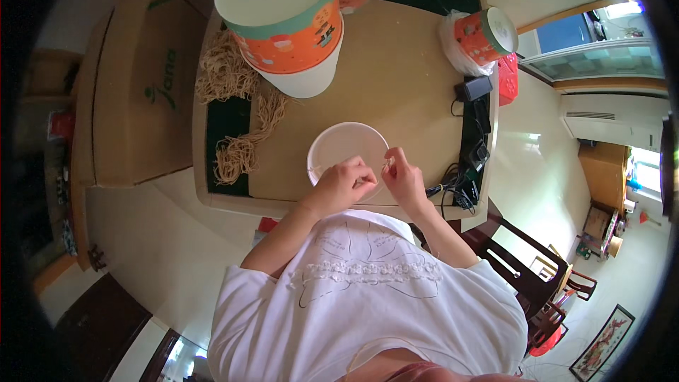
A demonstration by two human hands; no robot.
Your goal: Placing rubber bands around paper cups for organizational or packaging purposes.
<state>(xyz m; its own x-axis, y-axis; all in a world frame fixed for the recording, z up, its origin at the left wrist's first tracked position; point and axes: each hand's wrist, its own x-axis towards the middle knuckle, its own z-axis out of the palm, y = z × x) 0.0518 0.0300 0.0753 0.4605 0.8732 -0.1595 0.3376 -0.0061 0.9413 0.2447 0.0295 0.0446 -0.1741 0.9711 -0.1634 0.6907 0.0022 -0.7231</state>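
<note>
Left hand (346,182) and right hand (404,178) curl, grips unclear, over a tub (345,143) on the table (403,78); a carton (145,99) stands left.

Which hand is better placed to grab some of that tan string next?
Probably the left hand: it is nearer the tan string lying off to the left. The right hand is farther away, toward the black cables.

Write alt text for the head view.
A person's left hand and right hand curl close together at the rim of a pale bowl on a table; anything pinched is too small to tell. Tan stringy bundles lie left, black cables right.
</note>
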